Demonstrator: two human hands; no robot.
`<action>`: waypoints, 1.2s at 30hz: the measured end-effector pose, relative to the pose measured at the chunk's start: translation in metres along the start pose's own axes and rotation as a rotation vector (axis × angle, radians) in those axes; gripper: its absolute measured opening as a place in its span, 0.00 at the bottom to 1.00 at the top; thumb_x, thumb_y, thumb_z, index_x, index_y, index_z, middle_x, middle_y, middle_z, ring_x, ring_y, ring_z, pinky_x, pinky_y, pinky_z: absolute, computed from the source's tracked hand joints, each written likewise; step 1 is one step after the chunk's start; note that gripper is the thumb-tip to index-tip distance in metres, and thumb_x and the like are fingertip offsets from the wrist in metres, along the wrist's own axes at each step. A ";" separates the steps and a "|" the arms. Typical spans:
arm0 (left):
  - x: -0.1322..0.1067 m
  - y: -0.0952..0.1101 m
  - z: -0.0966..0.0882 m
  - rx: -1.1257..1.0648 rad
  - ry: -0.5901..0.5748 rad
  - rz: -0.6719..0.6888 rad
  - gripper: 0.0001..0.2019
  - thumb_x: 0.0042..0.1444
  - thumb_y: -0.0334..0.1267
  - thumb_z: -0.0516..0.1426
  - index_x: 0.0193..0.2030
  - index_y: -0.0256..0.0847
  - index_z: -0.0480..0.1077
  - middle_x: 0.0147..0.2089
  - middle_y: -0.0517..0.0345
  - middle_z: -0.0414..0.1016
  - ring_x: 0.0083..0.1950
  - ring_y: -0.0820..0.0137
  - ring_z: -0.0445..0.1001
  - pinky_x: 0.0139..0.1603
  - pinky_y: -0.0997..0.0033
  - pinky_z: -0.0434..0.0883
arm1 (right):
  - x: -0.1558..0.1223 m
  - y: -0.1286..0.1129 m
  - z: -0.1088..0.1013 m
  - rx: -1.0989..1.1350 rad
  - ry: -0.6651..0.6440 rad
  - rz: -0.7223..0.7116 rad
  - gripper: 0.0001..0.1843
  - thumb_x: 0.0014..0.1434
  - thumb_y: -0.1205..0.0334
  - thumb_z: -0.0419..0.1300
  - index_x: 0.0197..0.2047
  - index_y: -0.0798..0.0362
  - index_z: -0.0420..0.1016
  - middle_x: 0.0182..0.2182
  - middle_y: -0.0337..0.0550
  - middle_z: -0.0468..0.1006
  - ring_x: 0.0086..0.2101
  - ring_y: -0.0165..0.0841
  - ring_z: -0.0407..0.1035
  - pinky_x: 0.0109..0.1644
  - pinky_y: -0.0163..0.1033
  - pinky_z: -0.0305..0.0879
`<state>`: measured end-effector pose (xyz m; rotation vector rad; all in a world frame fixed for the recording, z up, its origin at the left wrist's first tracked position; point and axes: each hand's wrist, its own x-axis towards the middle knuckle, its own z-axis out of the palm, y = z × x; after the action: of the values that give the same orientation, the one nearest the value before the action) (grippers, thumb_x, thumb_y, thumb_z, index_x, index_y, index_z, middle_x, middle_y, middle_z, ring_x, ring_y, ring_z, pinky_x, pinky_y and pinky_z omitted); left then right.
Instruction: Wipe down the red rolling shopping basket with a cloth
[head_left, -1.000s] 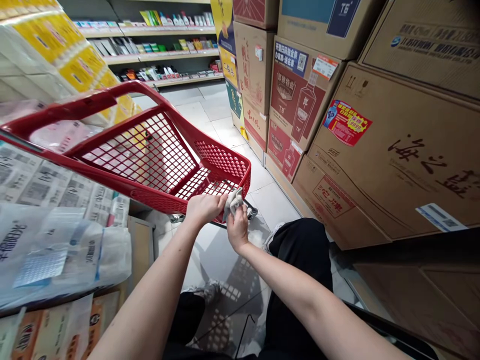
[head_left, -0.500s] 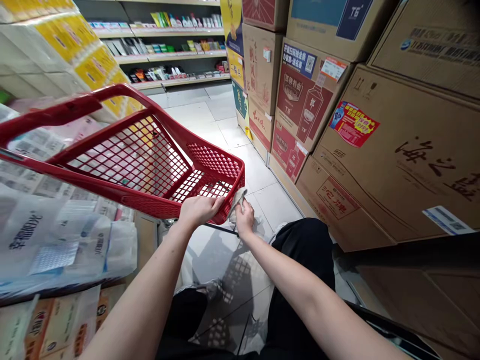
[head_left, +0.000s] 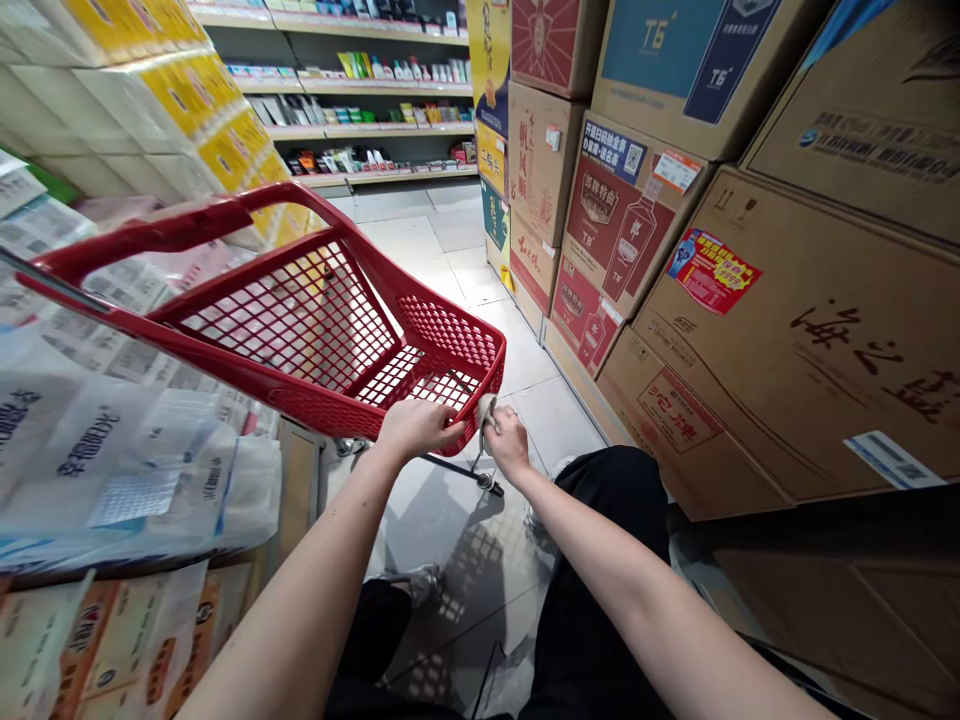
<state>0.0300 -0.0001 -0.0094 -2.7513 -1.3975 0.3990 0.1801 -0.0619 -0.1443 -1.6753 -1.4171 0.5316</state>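
A red plastic shopping cart (head_left: 300, 395) with lattice walls stands tilted across the aisle, its handle at the left and its basket end close to me. My left hand (head_left: 420, 430) is closed over the near top rim of the basket. Bunched in my right hand (head_left: 508, 442) is a greyish cloth (head_left: 486, 412), pressed against the basket's near right corner. Most of the cloth is hidden by the fingers. Below the basket a caster wheel (head_left: 489, 484) on a dark metal frame shows.
Stacked cardboard cartons (head_left: 810, 340) wall the right side. At left are plastic-wrapped packs (head_left: 142, 450) on a low platform and yellow-and-white packs (head_left: 202, 110) piled high. Shelves (head_left: 375, 130) with bottles stand at the back. Tiled floor (head_left: 420, 250) runs between.
The cart appears slightly farther right and lower in view, with more of its wheel showing. The cloth is more bunched in my right hand at the corner. My left hand keeps its hold on the rim.
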 end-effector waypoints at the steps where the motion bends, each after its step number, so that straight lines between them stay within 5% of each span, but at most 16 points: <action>1: 0.001 0.000 -0.001 0.000 -0.001 0.006 0.27 0.58 0.62 0.42 0.40 0.51 0.77 0.35 0.54 0.80 0.38 0.60 0.77 0.29 0.69 0.57 | -0.008 0.001 0.000 -0.010 -0.054 -0.030 0.08 0.60 0.64 0.55 0.39 0.49 0.75 0.41 0.42 0.75 0.42 0.33 0.69 0.47 0.35 0.64; 3: 0.004 -0.001 -0.001 0.003 0.003 0.014 0.26 0.59 0.60 0.42 0.52 0.56 0.73 0.36 0.55 0.80 0.38 0.61 0.77 0.29 0.69 0.56 | -0.019 0.004 -0.001 -0.002 -0.090 -0.013 0.09 0.60 0.62 0.57 0.43 0.47 0.75 0.42 0.41 0.76 0.42 0.33 0.71 0.47 0.35 0.64; 6: 0.010 0.000 0.001 0.025 0.017 0.036 0.28 0.60 0.58 0.42 0.66 0.60 0.60 0.37 0.56 0.80 0.39 0.59 0.78 0.30 0.69 0.58 | -0.009 0.007 -0.005 0.054 0.098 0.171 0.18 0.61 0.62 0.55 0.54 0.46 0.71 0.44 0.41 0.78 0.42 0.34 0.72 0.47 0.36 0.65; 9: 0.013 0.001 0.003 0.040 0.008 0.073 0.27 0.61 0.56 0.41 0.66 0.63 0.59 0.38 0.56 0.80 0.39 0.59 0.78 0.31 0.68 0.59 | 0.023 0.007 -0.011 0.059 0.263 0.239 0.18 0.61 0.64 0.53 0.53 0.49 0.74 0.47 0.44 0.78 0.45 0.35 0.71 0.51 0.37 0.64; 15: 0.013 0.007 0.001 0.035 0.013 0.087 0.25 0.61 0.54 0.42 0.63 0.61 0.63 0.37 0.57 0.80 0.38 0.61 0.77 0.33 0.69 0.61 | 0.056 0.009 -0.015 0.056 0.224 0.093 0.19 0.60 0.67 0.50 0.50 0.49 0.77 0.41 0.43 0.77 0.43 0.34 0.70 0.50 0.35 0.64; 25: 0.010 0.007 -0.004 -0.018 -0.022 0.060 0.24 0.61 0.55 0.43 0.63 0.64 0.62 0.38 0.58 0.80 0.39 0.62 0.77 0.36 0.69 0.62 | 0.016 0.009 -0.002 0.183 0.179 0.039 0.16 0.60 0.65 0.53 0.47 0.51 0.79 0.39 0.44 0.78 0.41 0.33 0.71 0.49 0.35 0.66; 36: 0.006 0.011 -0.005 -0.009 -0.017 0.048 0.24 0.61 0.53 0.44 0.63 0.63 0.63 0.39 0.55 0.80 0.40 0.60 0.77 0.36 0.68 0.64 | -0.012 -0.009 0.003 -0.011 0.111 -0.031 0.19 0.65 0.64 0.49 0.56 0.49 0.73 0.46 0.47 0.74 0.47 0.35 0.69 0.53 0.36 0.65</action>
<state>0.0429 -0.0017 -0.0074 -2.8000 -1.3432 0.4203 0.1692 -0.0726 -0.1415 -1.6634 -1.3651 0.4076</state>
